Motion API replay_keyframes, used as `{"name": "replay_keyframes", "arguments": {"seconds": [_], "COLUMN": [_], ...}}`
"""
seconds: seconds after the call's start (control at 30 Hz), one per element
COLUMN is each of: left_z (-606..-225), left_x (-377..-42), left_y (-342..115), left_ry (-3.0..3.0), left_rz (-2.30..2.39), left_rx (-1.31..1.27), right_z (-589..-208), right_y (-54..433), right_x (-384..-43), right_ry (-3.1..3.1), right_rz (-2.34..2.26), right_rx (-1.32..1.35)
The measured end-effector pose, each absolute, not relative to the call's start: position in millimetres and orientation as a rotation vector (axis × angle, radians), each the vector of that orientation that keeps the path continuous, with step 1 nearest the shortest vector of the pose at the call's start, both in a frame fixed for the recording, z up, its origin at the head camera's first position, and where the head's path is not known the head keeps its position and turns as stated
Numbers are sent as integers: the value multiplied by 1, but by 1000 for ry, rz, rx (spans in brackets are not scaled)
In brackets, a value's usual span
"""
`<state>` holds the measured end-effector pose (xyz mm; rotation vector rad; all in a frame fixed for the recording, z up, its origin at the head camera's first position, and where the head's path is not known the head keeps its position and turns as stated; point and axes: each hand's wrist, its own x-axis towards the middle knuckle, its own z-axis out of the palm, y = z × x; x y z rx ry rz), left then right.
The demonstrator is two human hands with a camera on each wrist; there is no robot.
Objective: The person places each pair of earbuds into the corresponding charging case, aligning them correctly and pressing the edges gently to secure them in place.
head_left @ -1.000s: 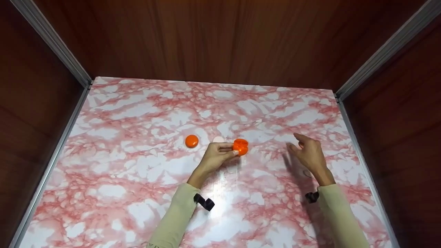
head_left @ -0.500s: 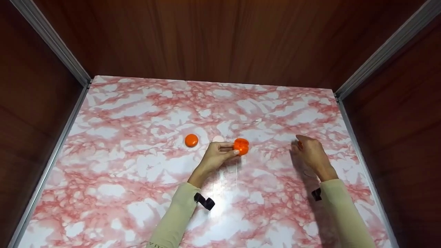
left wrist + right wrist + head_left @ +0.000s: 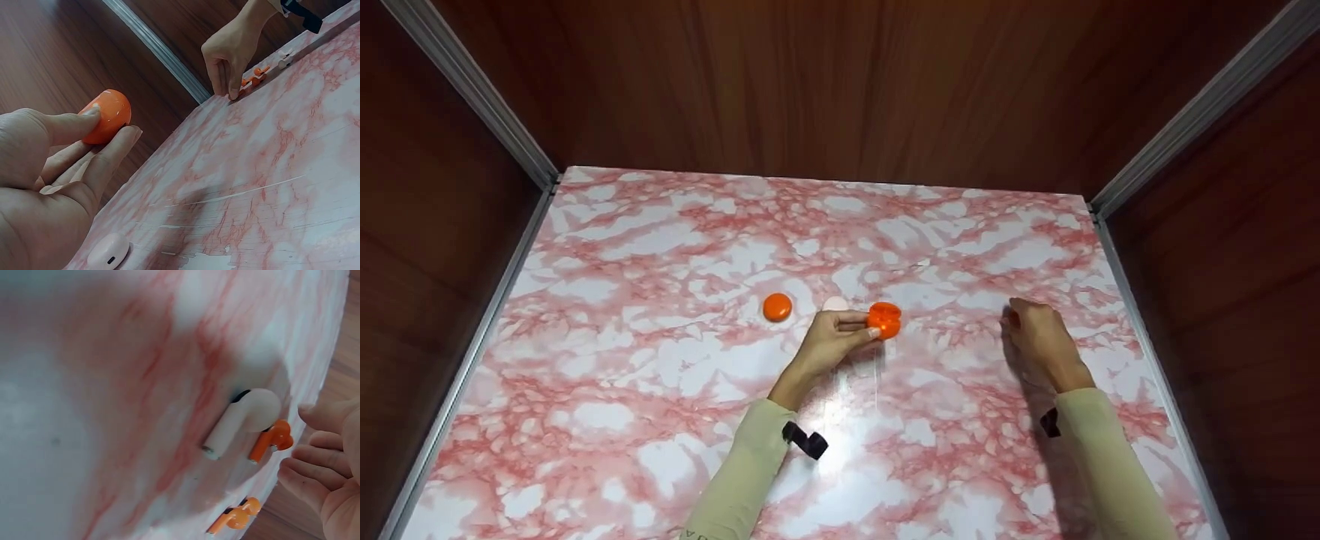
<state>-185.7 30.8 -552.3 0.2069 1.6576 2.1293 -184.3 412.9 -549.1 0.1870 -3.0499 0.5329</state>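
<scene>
My left hand (image 3: 829, 341) holds a small orange earbud case (image 3: 884, 321) between thumb and fingers, its lid raised, above the table. In the left wrist view the case (image 3: 109, 115) shows its glossy outside. My right hand (image 3: 1039, 337) is low at the table's right side. The right wrist view shows its thumb and fingers apart, fingertips beside an orange earbud (image 3: 270, 441). A larger white earbud (image 3: 244, 419) lies next to that one, and more orange earbud pieces (image 3: 236, 517) lie a little off. From the head, my right hand mostly hides these earbuds.
A rounded orange piece (image 3: 778, 307) sits left of my left hand. A pale oval case (image 3: 108, 252) lies on the table below that hand. The pink-and-white marbled table (image 3: 660, 247) is bordered by brown wood-grain walls (image 3: 825, 90) with grey metal edge strips (image 3: 472, 90).
My right hand has moved slightly right and turned palm-down, its fingers coming closer together near the table. My left hand keeps its hold on the orange case in nearly the same place.
</scene>
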Motion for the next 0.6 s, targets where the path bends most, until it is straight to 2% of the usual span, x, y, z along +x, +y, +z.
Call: {"name": "replay_keyframes", "arguments": {"seconds": [0.6], "left_z": [-552], "left_x": [-185], "left_y": [28], "left_ry": [1624], "left_rz": [2136], "left_rx": [158], "right_z": [-555], "right_y": [416], "right_x": [-183], "right_ry": [-2989], "right_rz": [123], "right_rx": [417]}}
